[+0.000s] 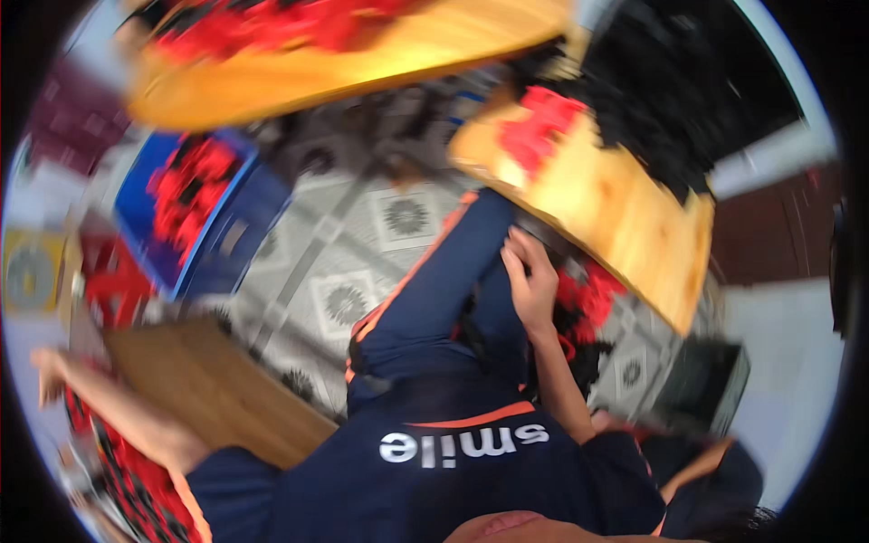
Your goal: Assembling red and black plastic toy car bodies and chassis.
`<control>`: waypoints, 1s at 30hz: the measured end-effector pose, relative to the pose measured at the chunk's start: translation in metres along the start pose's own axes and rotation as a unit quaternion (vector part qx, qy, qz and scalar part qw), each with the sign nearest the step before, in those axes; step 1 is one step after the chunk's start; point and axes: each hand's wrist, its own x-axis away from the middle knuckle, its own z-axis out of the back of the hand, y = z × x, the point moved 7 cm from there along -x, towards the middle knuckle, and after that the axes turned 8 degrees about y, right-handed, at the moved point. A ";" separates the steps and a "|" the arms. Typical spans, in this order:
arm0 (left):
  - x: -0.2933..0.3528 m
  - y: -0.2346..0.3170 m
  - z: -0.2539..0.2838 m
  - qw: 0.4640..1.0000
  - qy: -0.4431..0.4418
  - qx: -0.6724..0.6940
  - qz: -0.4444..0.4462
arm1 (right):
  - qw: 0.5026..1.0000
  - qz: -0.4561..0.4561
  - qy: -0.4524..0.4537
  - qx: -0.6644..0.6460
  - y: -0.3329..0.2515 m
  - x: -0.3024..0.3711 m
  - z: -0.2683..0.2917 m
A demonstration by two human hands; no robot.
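My left arm stretches out to the far left, past a brown wooden board [213,385]. At its end my left hand [50,373] is smeared by motion, and I cannot make out its fingers. Below that arm lies a heap of red and black pieces [136,489], too blurred to name. My right hand [532,281] rests by my thigh, next to the near edge of a light wooden table [625,217]. Its fingers are loosely bent and somewhat apart, with nothing visible in them. Red pieces [541,127] lie on that table beside a large black heap [661,90].
A blue bin [231,231] of red and black pieces stands on the patterned tile floor [348,299]. Another wooden table [353,77] across the top carries more red pieces. A dark green box [697,385] stands at the right, near another person's dark clothing [724,484].
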 end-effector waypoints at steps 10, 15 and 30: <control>0.567 -0.184 -0.250 0.745 -0.663 -0.022 -0.072 | 0.977 0.158 0.107 0.094 -0.005 -0.122 0.026; 0.656 -0.225 -0.274 0.670 -0.718 -0.030 0.185 | 0.917 0.388 -0.044 0.087 -0.048 -0.075 0.019; 0.672 -0.271 -0.208 0.539 -0.632 0.021 0.557 | 0.749 0.409 0.111 0.509 0.014 -0.242 0.096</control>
